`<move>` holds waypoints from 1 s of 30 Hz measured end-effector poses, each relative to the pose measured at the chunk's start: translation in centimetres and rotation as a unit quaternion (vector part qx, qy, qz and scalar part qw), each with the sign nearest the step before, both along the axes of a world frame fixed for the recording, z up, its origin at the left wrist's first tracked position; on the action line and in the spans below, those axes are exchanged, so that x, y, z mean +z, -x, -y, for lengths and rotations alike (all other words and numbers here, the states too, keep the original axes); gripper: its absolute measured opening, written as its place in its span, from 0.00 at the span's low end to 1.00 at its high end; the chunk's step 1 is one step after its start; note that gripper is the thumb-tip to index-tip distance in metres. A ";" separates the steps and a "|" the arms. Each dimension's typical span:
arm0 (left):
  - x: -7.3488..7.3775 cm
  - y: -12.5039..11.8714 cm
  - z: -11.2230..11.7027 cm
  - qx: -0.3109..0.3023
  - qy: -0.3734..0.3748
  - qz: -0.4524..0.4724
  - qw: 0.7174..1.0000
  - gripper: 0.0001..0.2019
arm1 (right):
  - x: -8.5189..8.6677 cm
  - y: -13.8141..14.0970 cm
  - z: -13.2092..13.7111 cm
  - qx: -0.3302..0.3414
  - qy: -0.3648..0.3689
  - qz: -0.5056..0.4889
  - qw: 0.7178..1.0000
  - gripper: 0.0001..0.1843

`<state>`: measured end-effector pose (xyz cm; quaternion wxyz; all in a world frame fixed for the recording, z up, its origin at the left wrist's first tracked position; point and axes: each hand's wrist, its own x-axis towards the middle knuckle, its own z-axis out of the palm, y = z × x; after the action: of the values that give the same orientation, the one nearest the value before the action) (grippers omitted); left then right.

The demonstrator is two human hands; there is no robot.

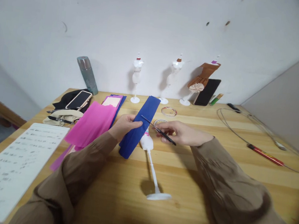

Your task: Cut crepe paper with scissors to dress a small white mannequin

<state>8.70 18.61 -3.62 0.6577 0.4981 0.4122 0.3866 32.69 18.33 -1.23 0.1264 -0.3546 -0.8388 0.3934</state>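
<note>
My left hand [125, 126] pinches a folded dark-blue strip [139, 128] of crepe-like paper or thin cloth, thumb on top. In my right hand [180, 132] is a slim pointed tool [164, 134] with a black handle. Its thin tip lies across the blue strip near my left thumb; whether it is scissors or tweezers I cannot tell. A small white dress-form stand [152, 168] lies tilted below the strip, its upper part partly hidden. Left of my left hand are pink sheets [92, 124] of similar material.
Along the wall stand two bare white mini dress forms [137, 77] and one in a brown dress [207, 72]. A black tablet [208, 93], a bottle [88, 76], a phone [79, 100], a handwritten sheet [20, 163], a wire ring [169, 111] and a red-handled cable tool [265, 155] are also around.
</note>
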 end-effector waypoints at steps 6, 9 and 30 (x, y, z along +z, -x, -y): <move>0.1 -0.1 0.2 0.005 0.003 -0.007 1.000 0.11 | 0.1 -0.3 -0.2 0.000 -0.016 0.007 1.000 0.23; 0.0 -0.1 0.1 0.013 -0.002 0.011 1.000 0.15 | 0.3 -0.5 -0.3 0.005 -0.012 0.004 1.000 0.23; -0.4 -0.2 0.1 -0.005 0.014 0.026 1.000 0.17 | -0.8 -0.5 -0.8 0.017 0.012 -0.020 1.000 0.25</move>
<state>8.88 18.49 -3.98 0.6766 0.4808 0.3980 0.3907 33.20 19.09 -2.01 0.1320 -0.3343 -0.8370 0.4126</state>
